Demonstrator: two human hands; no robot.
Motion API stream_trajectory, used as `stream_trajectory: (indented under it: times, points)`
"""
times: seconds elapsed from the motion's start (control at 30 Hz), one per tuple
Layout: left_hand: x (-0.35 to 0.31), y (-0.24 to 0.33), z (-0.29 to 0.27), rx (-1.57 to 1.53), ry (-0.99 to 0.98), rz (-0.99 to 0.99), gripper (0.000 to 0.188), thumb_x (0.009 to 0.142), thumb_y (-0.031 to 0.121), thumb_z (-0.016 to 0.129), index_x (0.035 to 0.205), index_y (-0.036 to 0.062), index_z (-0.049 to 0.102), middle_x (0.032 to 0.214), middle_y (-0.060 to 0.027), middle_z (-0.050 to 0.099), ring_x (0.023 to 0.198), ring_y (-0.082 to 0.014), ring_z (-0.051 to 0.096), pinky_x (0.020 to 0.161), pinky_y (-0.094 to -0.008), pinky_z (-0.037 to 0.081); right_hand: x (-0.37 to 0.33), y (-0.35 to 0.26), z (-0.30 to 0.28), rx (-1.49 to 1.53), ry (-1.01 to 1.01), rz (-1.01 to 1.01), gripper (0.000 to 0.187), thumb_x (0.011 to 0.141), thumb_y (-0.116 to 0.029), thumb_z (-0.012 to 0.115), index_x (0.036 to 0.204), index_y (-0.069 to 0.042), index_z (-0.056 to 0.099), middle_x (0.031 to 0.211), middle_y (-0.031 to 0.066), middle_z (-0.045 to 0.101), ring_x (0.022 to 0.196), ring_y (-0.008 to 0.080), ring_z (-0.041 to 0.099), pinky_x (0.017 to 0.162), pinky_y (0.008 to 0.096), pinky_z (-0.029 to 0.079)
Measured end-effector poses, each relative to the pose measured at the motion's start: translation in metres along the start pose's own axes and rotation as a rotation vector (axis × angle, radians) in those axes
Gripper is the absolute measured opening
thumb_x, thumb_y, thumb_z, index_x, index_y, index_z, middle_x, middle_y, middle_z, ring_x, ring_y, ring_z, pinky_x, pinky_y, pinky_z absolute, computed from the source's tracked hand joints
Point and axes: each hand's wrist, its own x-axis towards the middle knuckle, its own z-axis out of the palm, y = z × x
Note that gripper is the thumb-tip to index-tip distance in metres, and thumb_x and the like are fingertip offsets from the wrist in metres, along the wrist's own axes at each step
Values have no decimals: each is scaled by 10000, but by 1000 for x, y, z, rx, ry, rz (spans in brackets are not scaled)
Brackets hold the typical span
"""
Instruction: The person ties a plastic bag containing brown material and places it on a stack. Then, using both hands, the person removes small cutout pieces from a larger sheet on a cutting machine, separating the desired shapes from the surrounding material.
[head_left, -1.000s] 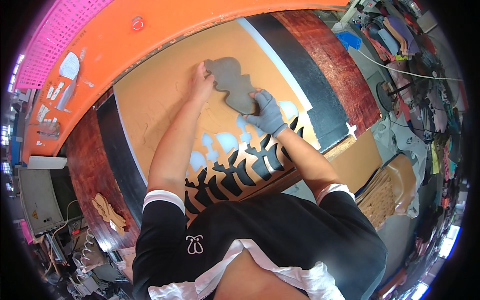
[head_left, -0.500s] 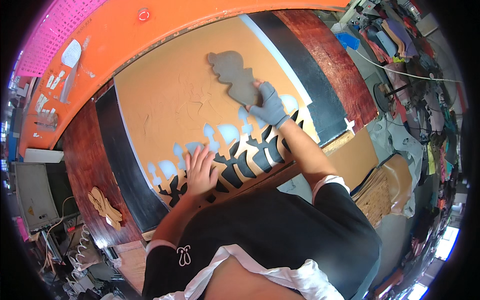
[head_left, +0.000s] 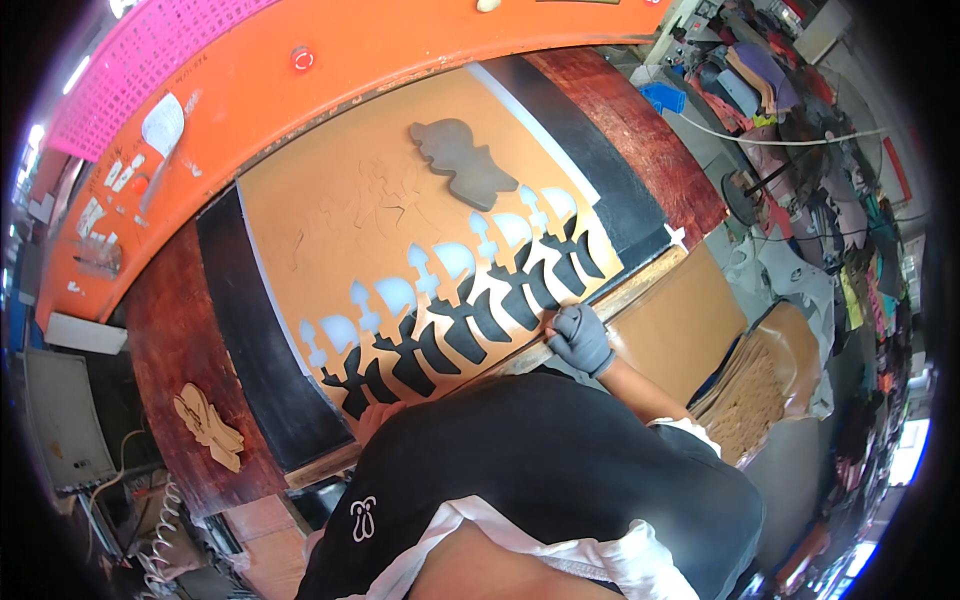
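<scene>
A dark cutting bed (head_left: 240,330) lies under an orange machine beam (head_left: 330,70); on it, a tan leather sheet (head_left: 390,215) with rows of cut-out shapes along its near edge; a grey cutting die (head_left: 462,162) rests further up; the gloved right hand (head_left: 580,338), fingers curled together, grips the sheet's near edge; the left hand (head_left: 372,415) is mostly hidden, its fingers impossible to tell.

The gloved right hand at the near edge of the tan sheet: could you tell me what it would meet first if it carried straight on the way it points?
The right hand points up and left across the tan sheet. It would probably first cross the row of cut-out holes beside it; the grey cutting die lies farther along, though depth is hard to judge.
</scene>
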Motion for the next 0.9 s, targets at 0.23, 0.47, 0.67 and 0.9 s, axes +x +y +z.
stream_trajectory:
  times: [0.23, 0.47, 0.67, 0.9]
  points:
    - [4, -8, 9, 128, 182, 36, 142, 742, 200, 668, 781, 78, 607, 776, -105, 570, 725, -316, 562, 656, -424, 440, -1, 10, 24, -161, 194, 18, 161, 724, -180, 649, 627, -99, 550, 591, 84, 523, 559, 282, 535, 526, 403, 430]
    - [4, 7, 29, 547, 447, -92, 198, 734, 194, 660, 664, 65, 526, 699, -123, 525, 661, -341, 537, 612, -458, 416, -7, 17, 32, -129, 179, -45, 229, 750, -251, 625, 597, -91, 565, 594, 105, 546, 588, 306, 558, 552, 421, 448]
    - [-2, 19, 42, 602, 603, -122, 189, 727, 153, 608, 639, 44, 481, 698, -154, 503, 681, -370, 522, 612, -488, 404, 35, 51, 7, 228, 216, -107, 250, 886, -252, 512, 744, -59, 583, 702, 144, 576, 705, 320, 568, 582, 420, 444]
    - [0, 3, 49, 633, 661, -174, 177, 712, 142, 607, 635, 38, 485, 676, -161, 522, 665, -376, 530, 608, -488, 423, 153, 101, -74, 349, 670, -37, 269, 926, -221, 463, 780, 2, 501, 693, 148, 521, 635, 271, 502, 596, 361, 402]
